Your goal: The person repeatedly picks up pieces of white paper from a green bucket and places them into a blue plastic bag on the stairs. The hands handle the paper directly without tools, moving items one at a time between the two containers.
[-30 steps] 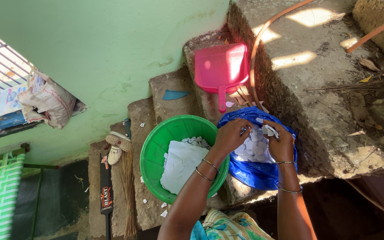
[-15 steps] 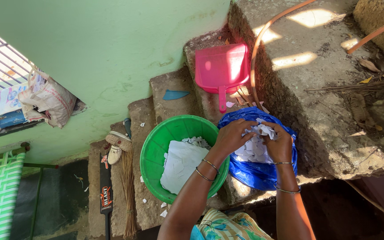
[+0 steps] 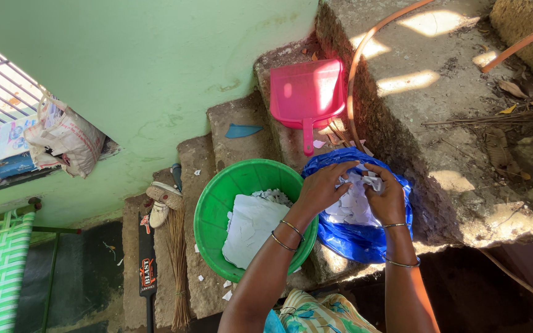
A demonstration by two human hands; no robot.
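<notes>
A flight of rough concrete steps (image 3: 242, 148) beside a pale green wall (image 3: 155, 68) is seen from above, with patches of sunlight on the upper landing. On the steps a blue plastic bag (image 3: 365, 237) lies open next to a green plastic basin (image 3: 217, 209); the two are touching or nearly so. Both hands are placed inside the mouth of the bag. The left hand (image 3: 323, 188) is spread, palm down, over the heap of torn white paper pieces (image 3: 351, 208), its fingers only loosely curled and nothing clearly gripped. The right hand (image 3: 387, 198) is closed around a small bunch of the same pieces, pinched between thumb and fingers. More paper, including a large white sheet (image 3: 251, 228), is held in the basin, and stray scraps are scattered on the step below.

For the gathering to be done well, it is judged that the bag's rim should be kept pressed down by one hand so that the opening stays wide, and that the pieces should be taken in compact handfuls, since light scraps may easily be spilled onto the steps. A pink dustpan (image 3: 306, 98), a broom (image 3: 179, 265), a slipper (image 3: 158, 209) and an orange hose (image 3: 356, 80) are seen nearby.
</notes>
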